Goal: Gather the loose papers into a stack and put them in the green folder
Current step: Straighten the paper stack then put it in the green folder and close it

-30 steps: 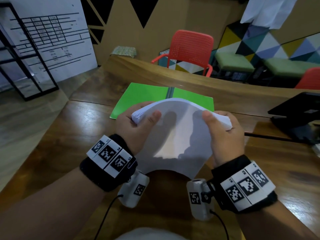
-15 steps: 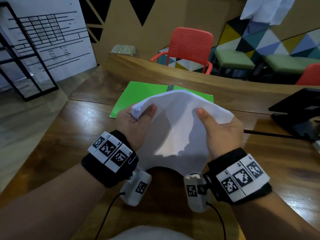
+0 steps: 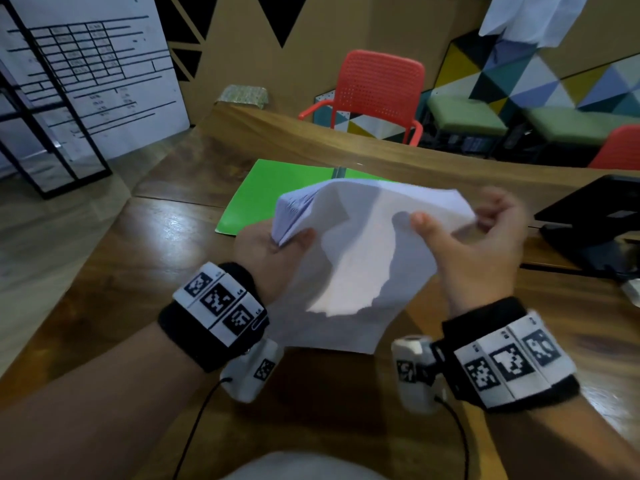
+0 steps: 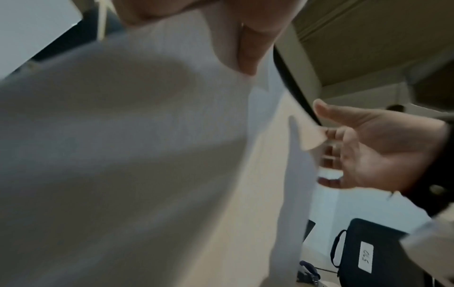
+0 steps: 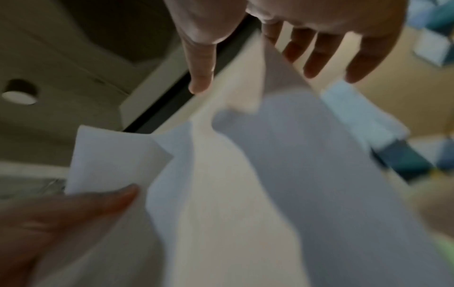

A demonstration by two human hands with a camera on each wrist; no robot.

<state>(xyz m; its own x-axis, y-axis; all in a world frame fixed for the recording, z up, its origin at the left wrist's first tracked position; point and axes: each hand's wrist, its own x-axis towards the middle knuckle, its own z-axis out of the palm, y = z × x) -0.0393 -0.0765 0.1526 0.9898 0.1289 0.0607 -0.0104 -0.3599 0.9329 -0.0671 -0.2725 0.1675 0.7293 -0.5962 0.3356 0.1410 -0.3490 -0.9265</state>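
The wooden table takes most of the head view. On it, towards the far edge, the green folder lies open and flat; its long side runs left to right, and its right half is hidden behind the papers.

The stack of papers is held in the air above the table, nearer to the person than the folder. The sheets are white and blank, many together. The stack is bent: the far top edge arches up like a dome, and the near edge hangs down toward the person. Its long axis goes from the person outward to the folder. At the left corner the sheets are fanned a little.

The left hand grasps the left corner of the stack, with the thumb on top and the fingers under. The right hand is released: its fingers are spread and relaxed beside the right corner, and the thumb is near the top sheet. In the left wrist view the corner is near these fingers, but if it touches them I cannot tell.
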